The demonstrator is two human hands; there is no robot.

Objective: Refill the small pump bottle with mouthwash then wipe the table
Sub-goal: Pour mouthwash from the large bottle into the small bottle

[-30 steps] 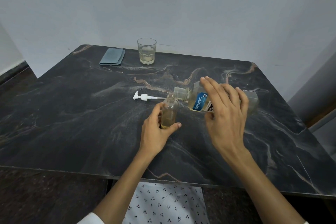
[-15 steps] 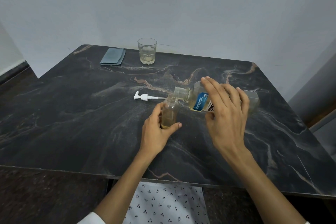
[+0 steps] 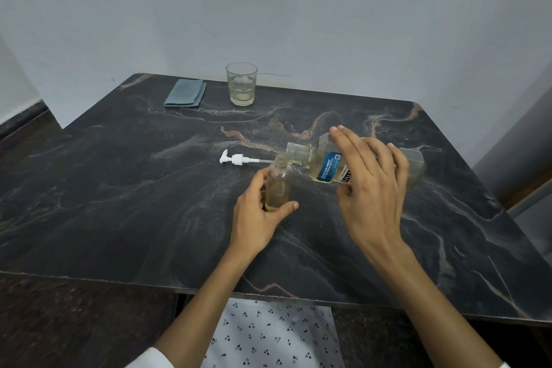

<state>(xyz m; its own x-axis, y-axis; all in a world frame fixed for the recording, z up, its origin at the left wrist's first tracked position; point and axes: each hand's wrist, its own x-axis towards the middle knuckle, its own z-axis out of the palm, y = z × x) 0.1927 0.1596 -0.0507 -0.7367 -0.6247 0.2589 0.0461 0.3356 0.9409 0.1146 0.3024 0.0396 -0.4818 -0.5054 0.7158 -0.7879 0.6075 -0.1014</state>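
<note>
A small clear bottle (image 3: 279, 182) stands upright on the dark marble table (image 3: 149, 203), with pale yellow liquid in its lower part. My left hand (image 3: 260, 218) grips it low on its body. My right hand (image 3: 370, 188) holds the large mouthwash bottle (image 3: 325, 166) tipped on its side, its open neck just over the small bottle's mouth. The mouthwash bottle has a blue label and yellowish liquid inside. The white pump head (image 3: 236, 158) lies on the table to the left of the small bottle.
A folded grey-blue cloth (image 3: 185, 92) lies at the table's far left. A drinking glass (image 3: 241, 84) with a little pale liquid stands at the far edge near the wall. The table's front edge runs close to my body.
The hands and both bottles have stayed almost still. The mouthwash bottle stays tipped over the small bottle's mouth.
</note>
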